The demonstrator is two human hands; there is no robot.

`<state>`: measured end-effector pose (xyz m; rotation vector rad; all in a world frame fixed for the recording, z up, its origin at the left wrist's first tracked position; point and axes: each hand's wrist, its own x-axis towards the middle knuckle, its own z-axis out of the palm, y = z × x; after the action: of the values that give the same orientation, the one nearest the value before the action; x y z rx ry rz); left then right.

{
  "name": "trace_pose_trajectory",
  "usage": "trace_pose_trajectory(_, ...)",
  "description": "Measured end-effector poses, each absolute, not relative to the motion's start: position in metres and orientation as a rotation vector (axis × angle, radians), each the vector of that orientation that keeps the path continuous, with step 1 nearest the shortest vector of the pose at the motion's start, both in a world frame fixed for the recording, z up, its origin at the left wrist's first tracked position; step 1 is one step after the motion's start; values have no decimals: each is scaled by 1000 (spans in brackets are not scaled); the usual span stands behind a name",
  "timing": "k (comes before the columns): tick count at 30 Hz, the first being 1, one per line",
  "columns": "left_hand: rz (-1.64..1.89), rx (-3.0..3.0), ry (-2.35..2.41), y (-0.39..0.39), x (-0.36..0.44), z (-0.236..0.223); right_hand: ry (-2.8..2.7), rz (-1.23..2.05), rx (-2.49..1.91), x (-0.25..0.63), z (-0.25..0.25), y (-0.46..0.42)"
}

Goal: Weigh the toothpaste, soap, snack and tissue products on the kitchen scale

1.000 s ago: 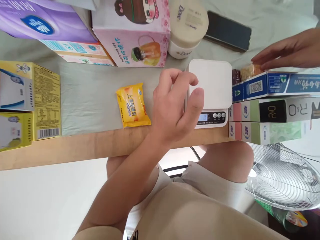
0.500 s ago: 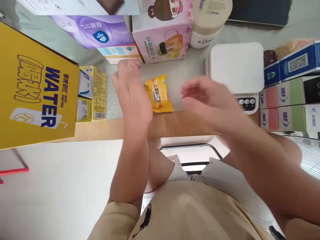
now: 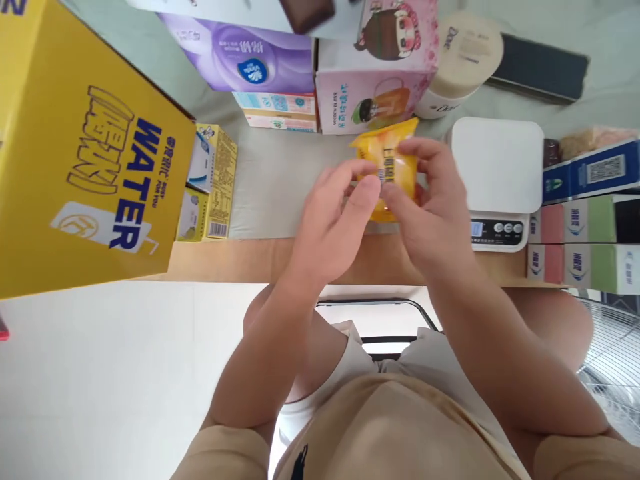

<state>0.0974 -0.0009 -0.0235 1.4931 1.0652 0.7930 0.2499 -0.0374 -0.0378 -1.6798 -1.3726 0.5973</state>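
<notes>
Both my hands hold a yellow wrapped bar of soap (image 3: 395,148) with blue lettering, raised near the pink box. My left hand (image 3: 337,213) has its thumb and fingers closed on the packet's left side. On the right side, my right hand (image 3: 435,207) grips it with the thumb in front and the fingers around the edge. The two thumbs almost meet at the lower middle of the wrapper. Part of the soap is hidden behind the fingers. A white kitchen scale (image 3: 497,167) with a lit display lies just right of my right hand.
A large yellow box (image 3: 100,167) and small yellow boxes (image 3: 217,180) stand at left. Behind are purple tissues (image 3: 265,57), a pink cup box (image 3: 373,100), a Dove jar (image 3: 465,60) and a dark flat case (image 3: 543,67). Stacked boxes (image 3: 580,260) line the right, at the wooden edge (image 3: 240,260).
The soap lay on the table with my hands apart on either side of it. Now both hands have taken hold of it and lifted it. The view has shifted slightly.
</notes>
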Motion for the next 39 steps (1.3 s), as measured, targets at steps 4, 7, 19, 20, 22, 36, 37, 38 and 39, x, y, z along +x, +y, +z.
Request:
trace_pose_trajectory(4,774,1524,852,-6,119,-21,-1168,499,-1769,303,-26,-64)
trace_pose_trajectory(7,749,1628,860,-7,141,-17,-1130,328,-2036,344,-23,-75)
trace_pose_trajectory(19,1004,1836,803,3,192,-34,-1392,-181,-1941,346,-15,-109)
trace_pose_trajectory(20,1018,1843,801,3,192,-36,-1434,-202,-1862,343,-18,-120)
trace_pose_trajectory(22,1016,1853,808,3,192,-39,-1484,-205,-1664,342,-29,-136)
trace_pose_trajectory(36,974,2005,666,-4,200,-44,-1392,-91,-1581,359,-66,-132)
trace_pose_trajectory(37,959,2007,662,-5,201,-45,-1379,-83,-1582,360,-67,-133)
trace_pose_trajectory(38,949,2015,665,-6,202,-46,-1376,-82,-1583,361,-68,-133)
trace_pose_trajectory(39,953,2028,675,-7,203,-46,-1379,-86,-1582,362,-69,-134)
